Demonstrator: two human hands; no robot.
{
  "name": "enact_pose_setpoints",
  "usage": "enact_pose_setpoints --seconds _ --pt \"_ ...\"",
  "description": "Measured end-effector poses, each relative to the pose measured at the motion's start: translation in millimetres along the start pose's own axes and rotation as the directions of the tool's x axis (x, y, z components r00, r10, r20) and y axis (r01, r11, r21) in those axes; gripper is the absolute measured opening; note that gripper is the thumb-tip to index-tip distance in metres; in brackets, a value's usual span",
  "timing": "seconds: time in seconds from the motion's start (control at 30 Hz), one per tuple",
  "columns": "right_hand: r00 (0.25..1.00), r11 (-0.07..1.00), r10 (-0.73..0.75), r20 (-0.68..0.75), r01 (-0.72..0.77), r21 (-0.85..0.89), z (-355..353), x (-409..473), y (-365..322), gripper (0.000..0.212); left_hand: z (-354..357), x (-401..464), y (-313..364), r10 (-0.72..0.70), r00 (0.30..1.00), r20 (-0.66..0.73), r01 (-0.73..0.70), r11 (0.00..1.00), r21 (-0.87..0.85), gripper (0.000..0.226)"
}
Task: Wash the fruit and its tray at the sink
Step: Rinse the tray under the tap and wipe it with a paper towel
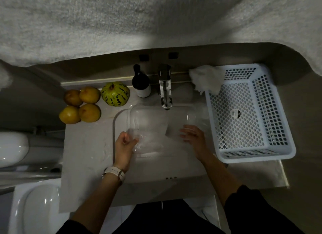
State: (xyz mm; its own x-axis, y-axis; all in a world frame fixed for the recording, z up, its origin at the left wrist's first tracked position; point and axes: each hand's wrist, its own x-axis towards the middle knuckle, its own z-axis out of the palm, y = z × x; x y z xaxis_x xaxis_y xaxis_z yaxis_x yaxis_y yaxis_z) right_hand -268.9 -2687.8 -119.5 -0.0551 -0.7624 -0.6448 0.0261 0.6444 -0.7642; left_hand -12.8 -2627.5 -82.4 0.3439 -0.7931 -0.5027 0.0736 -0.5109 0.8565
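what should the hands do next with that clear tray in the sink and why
Probably bring the right hand onto the clear plastic tray's right edge to steady it under the faucet. Only the left hand grips it now, at its near-left corner, while the right hand is open beside it. The four yellow fruits and striped melon wait on the counter.

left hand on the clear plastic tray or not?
Touching. The head view shows the left hand with thumb and fingers curled over the near-left rim of the clear plastic tray, held in the sink under the chrome tap.
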Motion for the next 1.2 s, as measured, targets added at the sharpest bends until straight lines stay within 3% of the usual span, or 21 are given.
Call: enact_pose_setpoints --seconds 0.07,0.13,0.23,0.33,0.5,0.63,0.73,0.83,0.93,1.03,1.13,1.2 --pt "0.997 0.996 0.078 -0.026 -0.077 0.039 10 4 1 0.018 -6 0 7 0.088 0.996 0.002 -0.088 0.992 0.085 0.032" --pt "0.993 0.993 0.114 -0.025 -0.114 -0.028 18 8 5 0.018 -12 0 11 0.153 0.988 -0.021 -0.146 0.969 0.199 0.037" --pt "0.985 0.984 0.172 -0.023 -0.173 -0.047 22 6 8 0.025 -21 -2 14 0.176 0.983 -0.056 -0.143 0.918 0.369 0.036" --pt "0.987 0.973 0.156 0.030 -0.148 -0.176 16 0 11 0.021 -22 -4 12 0.139 0.989 -0.042 -0.104 0.881 0.461 0.027" --pt "0.978 0.963 0.207 -0.003 -0.204 -0.173 2 -7 12 0.011 -21 -3 2 -0.062 0.997 0.045 0.030 0.857 0.515 0.022" --pt "0.975 0.962 0.220 0.017 -0.214 -0.169 -4 -19 3 0.010 -20 5 -14 -0.257 0.958 0.127 0.164 0.854 0.495 0.025" --pt "0.990 0.975 0.127 -0.061 -0.135 -0.174 -1 -28 -6 0.014 -12 13 -24 -0.457 0.887 0.071 0.427 0.869 0.251 0.016" --pt "0.992 0.944 -0.093 -0.082 0.061 -0.325 3 -37 -12 0.029 -6 20 -35 -0.561 0.819 0.123 0.542 0.825 0.159 0.033" --pt "0.950 0.862 -0.304 -0.070 0.243 -0.444 4 -45 -17 0.035 -2 28 -40 -0.538 0.821 0.191 0.531 0.842 0.094 0.035" --pt "0.919 0.837 -0.391 -0.046 0.335 -0.433 0 -52 -19 0.045 3 33 -41 -0.476 0.854 0.210 0.482 0.876 0.022 0.034" --pt "0.898 0.822 -0.438 -0.034 0.385 -0.418 -4 -57 -21 0.046 5 34 -42 -0.277 0.938 0.210 0.215 0.937 0.275 0.060" --pt "0.882 0.808 -0.471 -0.029 0.418 -0.415 -2 -59 -25 0.043 7 35 -44 -0.202 0.955 0.217 0.128 0.941 0.314 0.050"
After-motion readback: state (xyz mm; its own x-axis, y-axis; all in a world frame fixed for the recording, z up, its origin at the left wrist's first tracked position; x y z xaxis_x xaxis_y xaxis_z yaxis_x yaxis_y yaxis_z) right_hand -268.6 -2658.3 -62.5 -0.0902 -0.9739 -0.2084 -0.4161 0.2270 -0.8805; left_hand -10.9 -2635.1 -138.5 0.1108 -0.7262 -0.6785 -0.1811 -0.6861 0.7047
